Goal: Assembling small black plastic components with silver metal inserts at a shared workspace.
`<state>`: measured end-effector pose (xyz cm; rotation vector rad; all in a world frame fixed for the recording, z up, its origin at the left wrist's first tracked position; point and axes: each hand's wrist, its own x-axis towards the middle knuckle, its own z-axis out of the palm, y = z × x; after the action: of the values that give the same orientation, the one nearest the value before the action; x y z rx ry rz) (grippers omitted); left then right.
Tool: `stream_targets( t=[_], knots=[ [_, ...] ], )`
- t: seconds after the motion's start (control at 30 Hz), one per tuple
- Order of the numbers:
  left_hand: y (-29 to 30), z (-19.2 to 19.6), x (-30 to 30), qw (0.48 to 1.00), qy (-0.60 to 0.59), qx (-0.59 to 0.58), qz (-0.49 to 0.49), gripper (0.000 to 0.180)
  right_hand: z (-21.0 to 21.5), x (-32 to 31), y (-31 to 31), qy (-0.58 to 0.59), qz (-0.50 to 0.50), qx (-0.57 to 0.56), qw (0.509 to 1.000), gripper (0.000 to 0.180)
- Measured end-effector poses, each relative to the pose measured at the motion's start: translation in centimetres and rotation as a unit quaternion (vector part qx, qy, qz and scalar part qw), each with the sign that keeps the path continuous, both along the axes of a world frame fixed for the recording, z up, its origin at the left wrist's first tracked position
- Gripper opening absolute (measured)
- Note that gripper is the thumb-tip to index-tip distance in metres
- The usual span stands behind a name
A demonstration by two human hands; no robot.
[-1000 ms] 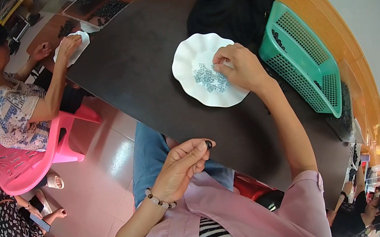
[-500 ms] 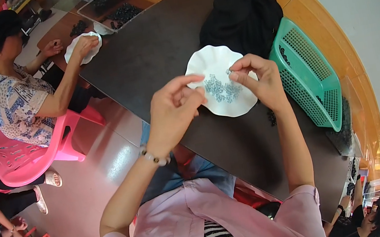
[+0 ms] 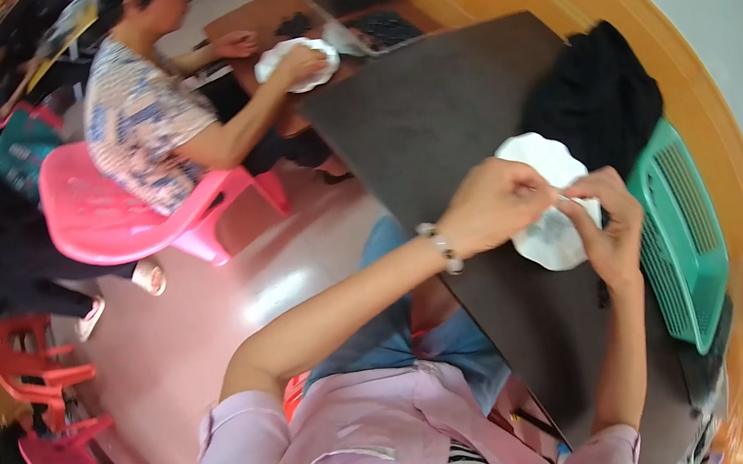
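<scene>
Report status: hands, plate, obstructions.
Left hand and right hand: fingertips meeting, grip contents blurred. White scalloped plate: beneath, bluish bits inside. Green perforated basket: off right, not obstructing.

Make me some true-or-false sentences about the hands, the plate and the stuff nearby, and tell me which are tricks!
1. The left hand and right hand are close together at the white plate. True.
2. The bracelet is on the right hand's wrist. False: the bracelet is on the left hand's wrist.
3. The basket is left of the plate. False: the green basket is on its right.
4. The cloth by the basket is black. True.
</scene>
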<state>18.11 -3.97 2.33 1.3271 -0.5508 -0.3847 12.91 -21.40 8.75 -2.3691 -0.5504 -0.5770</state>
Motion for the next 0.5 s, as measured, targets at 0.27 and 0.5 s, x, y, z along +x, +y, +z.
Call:
stream_targets(
  t=[0.27, 0.5],
  knots=[
    [0.5, 1.3, 0.5, 0.993, -0.078, 0.07, 0.047, 0.023, -0.3, 0.5, 0.1, 0.028, 0.0, 0.018, 0.999, 0.014],
    [-0.4, 1.3, 0.0, 0.987, -0.108, 0.093, 0.077, 0.023, -1.1, 0.5, -1.5, 0.169, -0.019, 0.146, 0.975, 0.011]
  ],
)
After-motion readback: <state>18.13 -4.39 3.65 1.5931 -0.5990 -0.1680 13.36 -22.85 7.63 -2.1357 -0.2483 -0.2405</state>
